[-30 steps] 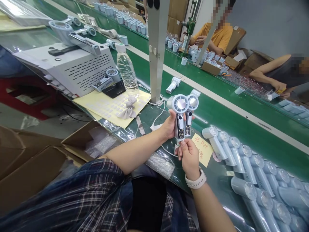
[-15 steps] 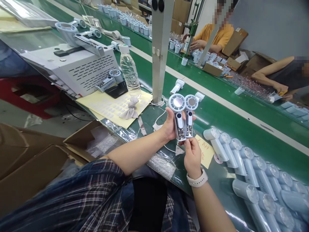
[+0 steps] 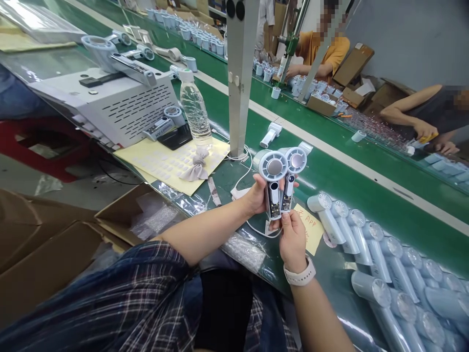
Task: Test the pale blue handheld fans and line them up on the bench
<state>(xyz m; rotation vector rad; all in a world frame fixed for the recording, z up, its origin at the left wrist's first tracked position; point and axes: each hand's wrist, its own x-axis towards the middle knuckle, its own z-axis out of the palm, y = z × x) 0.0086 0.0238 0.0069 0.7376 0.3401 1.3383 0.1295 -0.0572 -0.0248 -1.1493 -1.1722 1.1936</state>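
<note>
My left hand [image 3: 257, 196] grips two small white handheld fans [image 3: 278, 183] side by side, heads up, their open handles showing circuit boards. My right hand [image 3: 292, 238], with a white watch on its wrist, pinches the lower ends of the two handles. Both hands are held above the near edge of the green conveyor belt [image 3: 366, 195], over a yellow handwritten note [image 3: 311, 234]. A white cable [image 3: 244, 181] lies on the belt just below the fans.
Rows of pale blue fans [image 3: 384, 264] lie at the right. A water bottle [image 3: 194, 110], a white machine [image 3: 110, 98], a yellow sticker sheet [image 3: 164, 161] and a grey post [image 3: 240, 73] stand at the left. Cardboard boxes [image 3: 54, 244] sit beside my lap. Other people work across the belt.
The two fans have tilted and dropped slightly in my left hand. My right hand has stayed at the handle ends, shifting a little with them.
</note>
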